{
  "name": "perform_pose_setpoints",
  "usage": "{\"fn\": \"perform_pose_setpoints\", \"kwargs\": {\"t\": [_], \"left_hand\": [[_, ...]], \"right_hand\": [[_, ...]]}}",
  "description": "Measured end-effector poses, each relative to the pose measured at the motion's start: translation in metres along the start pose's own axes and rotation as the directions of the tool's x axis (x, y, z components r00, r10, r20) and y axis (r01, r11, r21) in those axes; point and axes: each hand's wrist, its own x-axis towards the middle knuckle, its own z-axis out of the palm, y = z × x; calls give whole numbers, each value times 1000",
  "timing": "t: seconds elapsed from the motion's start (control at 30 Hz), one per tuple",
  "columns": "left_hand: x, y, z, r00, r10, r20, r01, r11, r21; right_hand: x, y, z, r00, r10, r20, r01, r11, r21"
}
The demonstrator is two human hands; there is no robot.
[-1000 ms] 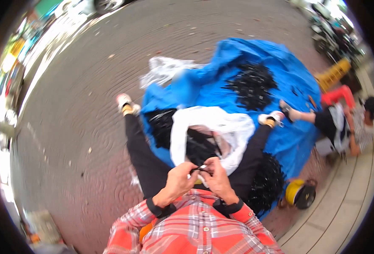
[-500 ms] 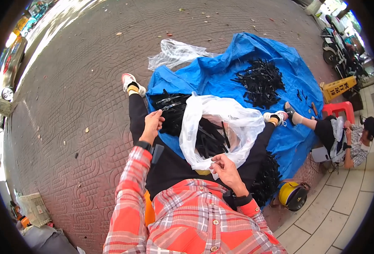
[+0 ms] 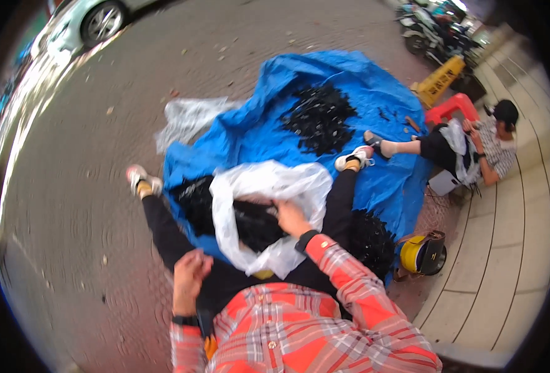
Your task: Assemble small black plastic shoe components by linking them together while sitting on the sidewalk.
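Observation:
A white plastic bag [image 3: 315, 186] stands between my legs, its rim rolled outward. Thin black strips [image 3: 256, 230] fill its inside. My right hand [image 3: 292, 217] reaches over the rim into the bag's mouth, fingers pinched together close above the strips; what they hold is too small to make out. Over my left thigh, apart from the bag, my left hand [image 3: 191, 273] is raised with curled fingers. Motion blurs it, and anything in it cannot be made out. Just left of the bag lies a pile of black strips [image 3: 191, 202].
A blue tarp [image 3: 387, 177] under the bag carries more black strip piles [image 3: 321, 118]. Clear plastic sheeting [image 3: 191, 118] lies beyond its left edge. On the right sit a yellow-and-black round container [image 3: 415, 253] and a person [image 3: 499, 146] beside a red stool [image 3: 452, 109].
The view has swung, shifting the scene leftward. My left hand has drawn back from the left pile toward my lap. My right hand has moved from the bag's near rim into its mouth.

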Motion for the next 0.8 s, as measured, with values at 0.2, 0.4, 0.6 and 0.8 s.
{"fn": "perform_pose_setpoints", "kwargs": {"t": [0.2,0.4,0.6,0.8], "left_hand": [[-25,-19,32,983,-178,41,176,984,35],[-18,-8,89,967,-186,174,153,970,187],[-13,-9,127,907,-274,319,157,924,348],[-19,1,116,907,-298,298,-9,695,719]], "right_hand": [[-8,-11,-18,997,38,-71,-35,999,41],[-59,-60,-79,980,95,175,-198,337,921],[-94,-105,-93,945,-19,-327,245,700,670],[-111,-105,-119,886,-421,-194,413,907,-85]]}}
